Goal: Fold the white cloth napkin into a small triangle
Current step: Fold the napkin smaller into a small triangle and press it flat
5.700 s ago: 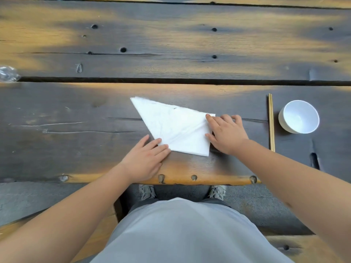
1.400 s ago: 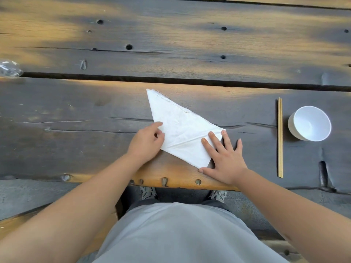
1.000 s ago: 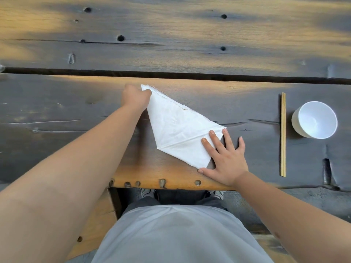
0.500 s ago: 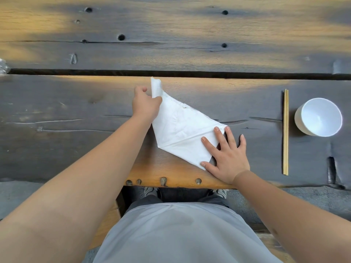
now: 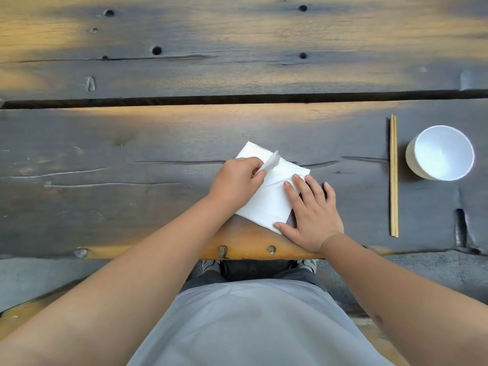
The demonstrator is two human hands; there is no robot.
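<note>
White folded cloth napkin (image 5: 266, 199) lies at the near edge of the dark wooden plank table (image 5: 105, 180). My left hand (image 5: 236, 180) pinches its lifted tip; my right hand (image 5: 311, 207) presses flat, fingers spread, on the right corner. Cloth appears light and limp: best held by corners, crease pinned.

- The napkin (image 5: 269, 196) lies on the table (image 5: 105, 180), close to its near edge.
- The left hand (image 5: 236, 180) is on the napkin's left part, the right hand (image 5: 311, 210) on its right corner (partly on the table).
- The chopsticks (image 5: 393, 175) lie well right of the napkin.
- The bowl (image 5: 439, 153) stands just right of the chopsticks.
</note>
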